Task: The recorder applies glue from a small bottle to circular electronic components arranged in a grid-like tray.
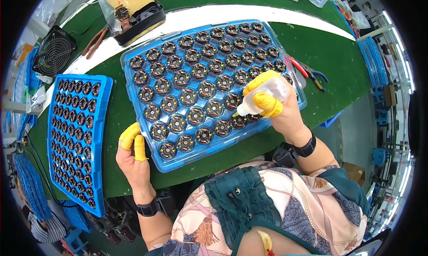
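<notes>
A clear squeeze bottle [271, 92] is gripped in my right hand [285, 111], tilted nozzle-down. Its tip meets or hovers just over one of the round black parts [239, 121] near the front right of a blue tray [162, 163]. Rows of these small motor-like parts, with copper and yellow bits, fill the tray's pockets. My left hand [133, 155] is at the tray's left rim near the front corner, fingers bent and closed against the edge. Yellow covers sheathe the thumb and fingers in use on both hands.
A second blue tray [99, 144] of similar parts stands at the left. Behind it are a black fan [54, 51] and brown-handled tweezers or pliers [94, 43]. A black box [140, 22] with a watch [121, 12] sits at the back. Pliers [318, 80] and red-handled cutters [298, 66] lie right.
</notes>
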Available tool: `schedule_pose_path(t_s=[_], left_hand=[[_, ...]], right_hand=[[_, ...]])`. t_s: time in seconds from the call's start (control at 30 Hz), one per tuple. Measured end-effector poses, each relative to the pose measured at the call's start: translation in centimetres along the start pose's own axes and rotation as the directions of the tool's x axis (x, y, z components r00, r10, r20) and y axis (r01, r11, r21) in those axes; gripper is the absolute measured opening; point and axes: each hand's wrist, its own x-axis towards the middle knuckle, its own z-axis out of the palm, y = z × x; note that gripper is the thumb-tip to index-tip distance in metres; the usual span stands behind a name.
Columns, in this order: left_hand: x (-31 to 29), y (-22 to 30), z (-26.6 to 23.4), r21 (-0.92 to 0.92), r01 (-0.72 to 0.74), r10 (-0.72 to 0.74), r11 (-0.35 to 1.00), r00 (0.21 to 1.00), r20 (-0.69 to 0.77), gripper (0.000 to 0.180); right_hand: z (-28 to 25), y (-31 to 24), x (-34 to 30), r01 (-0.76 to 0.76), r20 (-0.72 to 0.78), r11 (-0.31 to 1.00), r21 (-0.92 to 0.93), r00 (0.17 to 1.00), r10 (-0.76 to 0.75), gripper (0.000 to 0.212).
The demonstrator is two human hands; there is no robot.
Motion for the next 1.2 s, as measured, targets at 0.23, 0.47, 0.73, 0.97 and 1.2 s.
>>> schedule_pose_path(t_s=[0.23, 0.47, 0.73, 0.97, 1.2], left_hand=[[-0.1, -0.1, 0.0, 0.009, 0.001, -0.001, 1.0, 1.0, -0.004, 0.016], [-0.1, 0.0, 0.1, 0.005, 0.004, -0.004, 1.0, 1.0, -0.001, 0.016], [0.0, -0.1, 0.0, 0.024, -0.008, 0.008, 1.0, 1.0, 0.007, 0.016], [-0.1, -0.1, 0.0, 0.034, -0.002, 0.002, 0.999, 1.0, 0.002, 0.016], [-0.1, -0.1, 0.0, 0.046, -0.001, 0.001, 0.999, 1.0, 0.003, 0.016]], right_hand=[[-1.6, -0.7, -0.5, 0.066, -0.068, 0.998, -0.011, 0.995, -0.067, 0.017], [-2.2, -0.6, -1.0, 0.065, -0.086, 0.995, -0.076, 0.994, -0.072, 0.016], [-2.6, -0.1, -0.9, 0.074, -0.094, 0.985, -0.153, 0.992, -0.089, 0.017], [-2.7, 0.0, 0.1, 0.13, -0.129, 0.991, -0.031, 0.983, -0.133, 0.018], [-2.1, 0.3, 0.9, 0.114, -0.118, 0.993, -0.012, 0.986, -0.114, 0.02]])
